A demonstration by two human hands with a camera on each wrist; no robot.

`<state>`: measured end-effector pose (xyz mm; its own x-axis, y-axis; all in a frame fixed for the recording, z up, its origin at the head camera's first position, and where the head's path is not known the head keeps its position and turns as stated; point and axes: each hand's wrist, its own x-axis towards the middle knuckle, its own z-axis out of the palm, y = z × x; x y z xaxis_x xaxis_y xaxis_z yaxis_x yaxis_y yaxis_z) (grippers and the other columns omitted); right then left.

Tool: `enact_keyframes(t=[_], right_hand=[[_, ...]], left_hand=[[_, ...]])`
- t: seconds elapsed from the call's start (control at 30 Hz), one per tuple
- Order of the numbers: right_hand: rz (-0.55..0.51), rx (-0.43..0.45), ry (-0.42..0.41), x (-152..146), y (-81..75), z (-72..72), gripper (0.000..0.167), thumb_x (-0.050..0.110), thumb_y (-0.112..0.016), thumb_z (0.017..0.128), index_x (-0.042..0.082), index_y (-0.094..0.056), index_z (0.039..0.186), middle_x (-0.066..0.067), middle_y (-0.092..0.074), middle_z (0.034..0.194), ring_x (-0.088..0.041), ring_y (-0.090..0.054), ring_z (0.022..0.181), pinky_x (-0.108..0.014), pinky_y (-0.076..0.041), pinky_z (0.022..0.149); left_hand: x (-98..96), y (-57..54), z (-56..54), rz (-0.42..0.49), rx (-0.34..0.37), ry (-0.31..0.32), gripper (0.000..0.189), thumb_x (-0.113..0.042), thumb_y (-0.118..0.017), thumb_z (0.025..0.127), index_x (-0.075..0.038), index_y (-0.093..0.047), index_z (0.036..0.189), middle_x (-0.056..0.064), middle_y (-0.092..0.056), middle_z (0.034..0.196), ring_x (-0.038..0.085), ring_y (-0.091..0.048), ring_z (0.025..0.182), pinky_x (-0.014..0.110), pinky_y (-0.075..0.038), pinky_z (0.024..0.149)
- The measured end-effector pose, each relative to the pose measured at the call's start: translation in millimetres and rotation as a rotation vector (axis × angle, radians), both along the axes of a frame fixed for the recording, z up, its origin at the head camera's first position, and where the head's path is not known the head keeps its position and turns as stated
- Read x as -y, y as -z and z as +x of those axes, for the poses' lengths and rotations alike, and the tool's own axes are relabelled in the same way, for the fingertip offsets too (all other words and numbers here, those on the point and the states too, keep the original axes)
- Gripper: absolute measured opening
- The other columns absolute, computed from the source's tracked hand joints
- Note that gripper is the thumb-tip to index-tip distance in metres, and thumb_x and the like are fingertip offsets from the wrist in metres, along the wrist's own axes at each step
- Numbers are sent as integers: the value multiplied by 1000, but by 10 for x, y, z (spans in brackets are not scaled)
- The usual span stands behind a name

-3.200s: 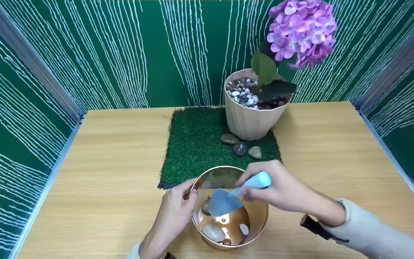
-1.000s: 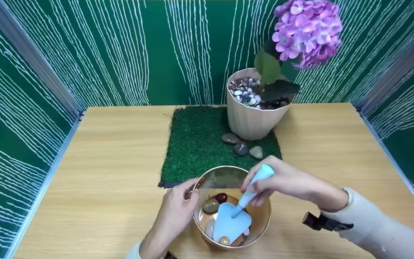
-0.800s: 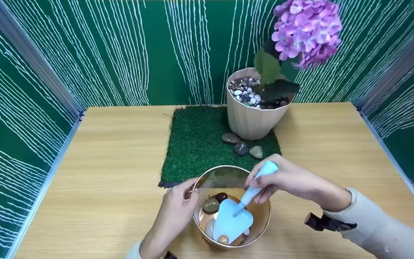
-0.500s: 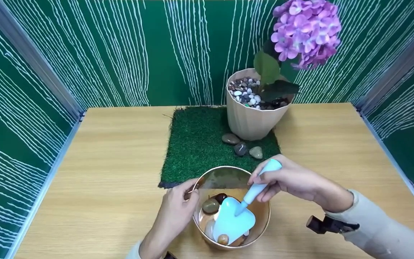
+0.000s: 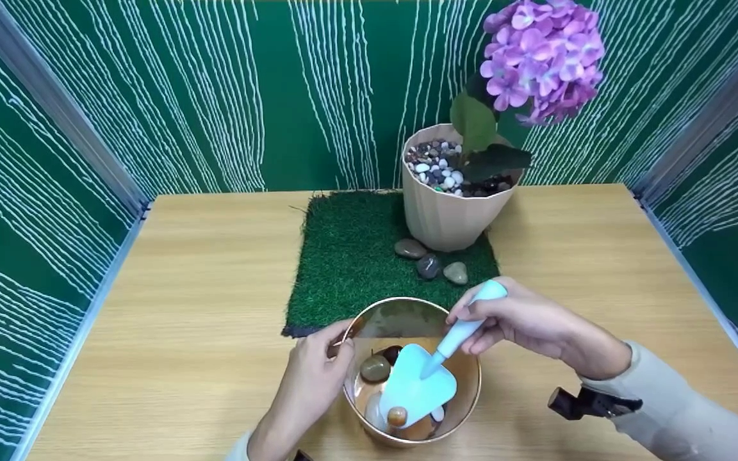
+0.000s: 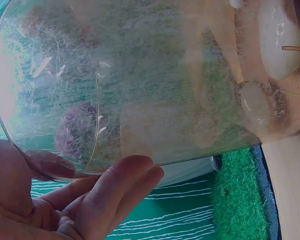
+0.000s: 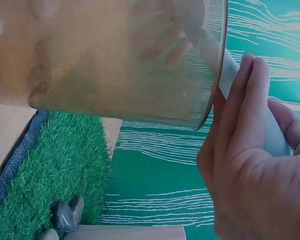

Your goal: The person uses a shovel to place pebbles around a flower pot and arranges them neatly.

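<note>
**Blue scoop in the bucket, brown stone at its tip**

Scoop (image 5: 425, 381) slants inside a see-through amber bucket (image 5: 469, 390), handle gripped in the right hand (image 5: 529, 326). Brown stone (image 5: 397, 417) sits at the blade's tip; more stones on the bucket floor. Left hand (image 5: 314, 368) pinches the bucket rim, left side. Bucket upright on the worktop (image 5: 215, 288), before the near edge of the grass mat (image 5: 350, 256). Plant pot (image 5: 449, 221) on the mat, toward its far right corner; three pebbles (image 5: 428, 266) in front of it.

A purple flower (image 5: 543, 63) stands in a pale pot (image 5: 449, 221) on green turf (image 5: 350, 256), beside three stones (image 5: 429, 266).
</note>
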<state>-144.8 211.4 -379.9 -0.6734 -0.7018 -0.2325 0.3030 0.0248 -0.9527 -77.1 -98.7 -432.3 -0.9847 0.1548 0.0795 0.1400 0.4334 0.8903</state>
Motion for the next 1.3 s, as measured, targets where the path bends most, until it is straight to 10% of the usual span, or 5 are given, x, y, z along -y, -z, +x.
enact_keyframes(t=[1.3], right_hand=[[-144,68,91,-363,-1,-153,35,4,-44,110,2,-79,110,-10,-81,98,-11,-79,83,-23,-62,81]], left_hand=[[3,0,7,-26,-5,-6,38,-10,-56,102,-4,-70,137,13,-75,126,20,-71,102,39,-61,90]])
